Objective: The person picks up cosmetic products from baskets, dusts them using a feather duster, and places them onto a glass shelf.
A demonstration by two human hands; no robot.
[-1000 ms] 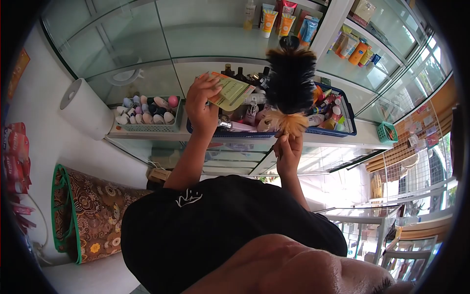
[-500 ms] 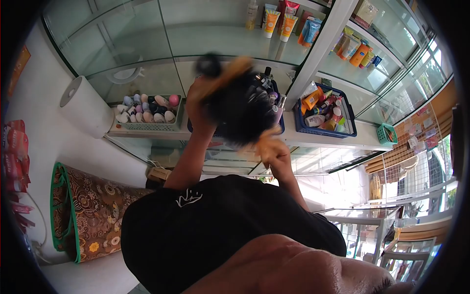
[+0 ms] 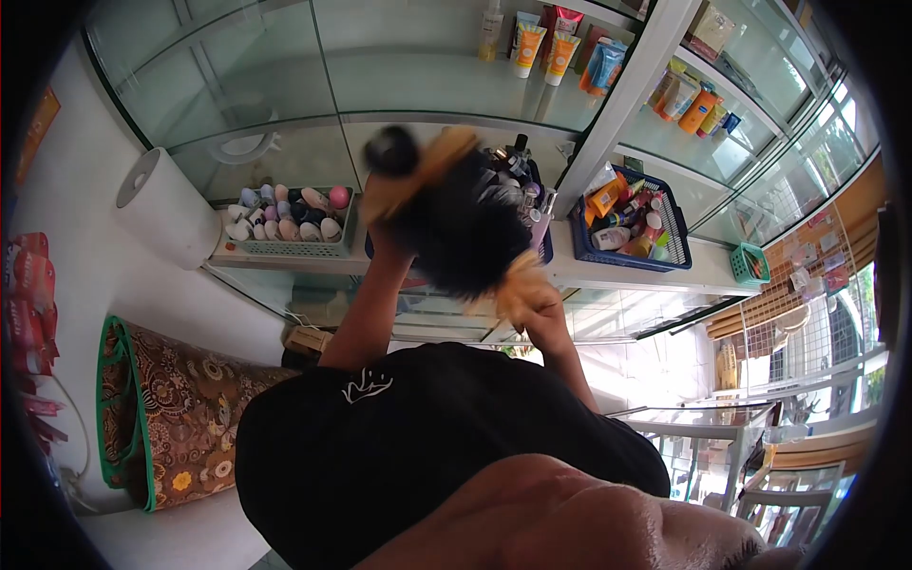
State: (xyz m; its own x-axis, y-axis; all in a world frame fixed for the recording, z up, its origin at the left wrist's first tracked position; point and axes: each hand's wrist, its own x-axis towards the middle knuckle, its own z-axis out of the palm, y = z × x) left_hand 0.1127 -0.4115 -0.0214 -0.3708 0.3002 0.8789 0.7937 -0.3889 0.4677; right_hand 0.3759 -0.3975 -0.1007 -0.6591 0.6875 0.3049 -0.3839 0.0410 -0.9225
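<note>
A fluffy duster with black and orange-tan bands is held up in front of me, blurred by motion. My right hand is closed around its lower end, where orange-tan strands hang over the fingers. On the other side, my left hand is at the duster's upper part, mostly covered by it. Its fingers are hidden and smeared, so I cannot tell what they grip. Behind the duster, a dark blue basket of bottles is partly hidden on the counter shelf.
To the left, a pale green basket holds several roll-on bottles beside a white paper roll. Rightward are a blue basket of tubes and a small green basket. Orange tubes stand behind glass.
The black end of the duster has shifted slightly left and down. My left hand has dropped a little; my right hand stays almost in place at the lower end.
</note>
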